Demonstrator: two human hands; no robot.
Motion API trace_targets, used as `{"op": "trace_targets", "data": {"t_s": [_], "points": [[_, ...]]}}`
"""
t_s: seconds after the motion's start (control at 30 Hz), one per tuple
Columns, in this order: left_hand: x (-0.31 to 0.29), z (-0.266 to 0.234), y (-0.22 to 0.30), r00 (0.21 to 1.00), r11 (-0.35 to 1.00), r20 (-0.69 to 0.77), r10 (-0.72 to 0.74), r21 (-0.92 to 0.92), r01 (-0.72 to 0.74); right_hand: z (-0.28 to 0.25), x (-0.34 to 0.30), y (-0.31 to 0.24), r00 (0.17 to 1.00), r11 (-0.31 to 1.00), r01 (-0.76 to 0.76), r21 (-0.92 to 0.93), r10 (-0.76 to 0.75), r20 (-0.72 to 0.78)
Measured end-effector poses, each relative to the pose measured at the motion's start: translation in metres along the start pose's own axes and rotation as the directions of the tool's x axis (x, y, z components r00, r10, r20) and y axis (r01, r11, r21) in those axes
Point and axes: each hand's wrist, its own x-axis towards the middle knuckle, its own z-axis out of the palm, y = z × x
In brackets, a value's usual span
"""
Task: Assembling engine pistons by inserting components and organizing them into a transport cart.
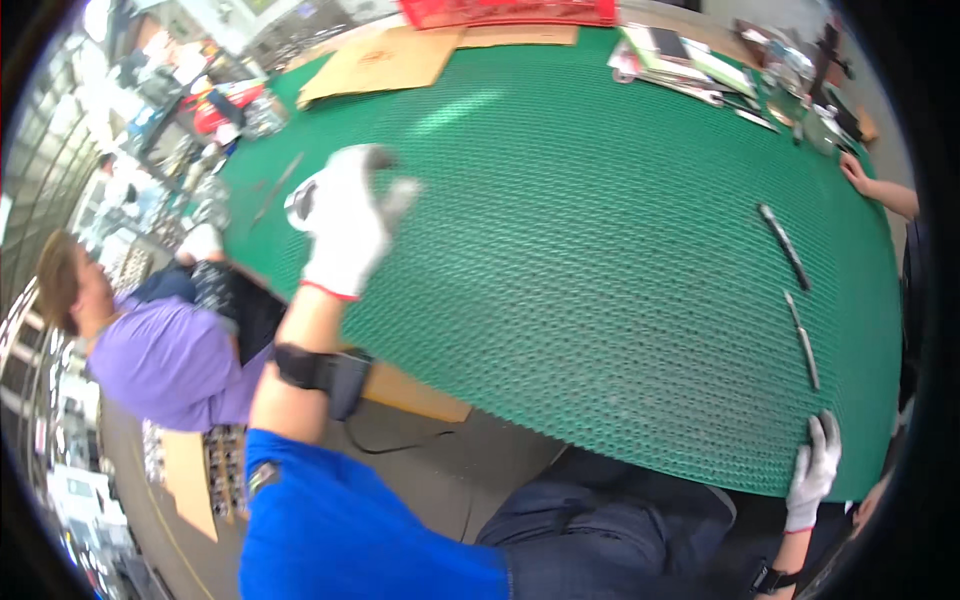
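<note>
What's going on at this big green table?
A person in a blue sleeve and white work gloves sits at a green ribbed mat that covers the table. Their left hand is raised over the mat, gripping a small flat dark-and-white piece, blurred. Their right hand rests on the mat's near edge, close to two slim grey metal strips. Another person in a purple shirt bends beside the table on the left.
</note>
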Motion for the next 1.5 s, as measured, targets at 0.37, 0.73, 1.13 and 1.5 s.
{"op": "trace_targets", "data": {"t_s": [0.37, 0.73, 1.13, 1.5], "points": [[-0.088, -0.048, 0.198, 0.797, 0.694, 0.272, 0.539, -0.681, -0.236, -0.011, -0.009, -0.002, 0.996, 0.991, -0.006, 0.132, 0.017, -0.088], [-0.086, -0.081, 0.380, 0.429, 0.105, -0.080, 0.900, -0.914, -0.393, -0.294, -0.194, 0.095, 0.889, 0.934, -0.330, -0.137, 0.356, 0.288], [-0.084, -0.026, 0.485, 0.177, 0.132, 0.011, 0.984, -0.714, -0.688, -0.076, -0.653, 0.033, -0.103, -0.032, -0.991, -0.133, 0.816, 0.569], [-0.096, 0.019, 0.471, 0.307, 0.349, 0.182, 0.934, -0.647, -0.678, 0.044, -0.707, -0.028, -0.466, -0.423, -0.884, -0.200, 0.759, 0.454]]}}
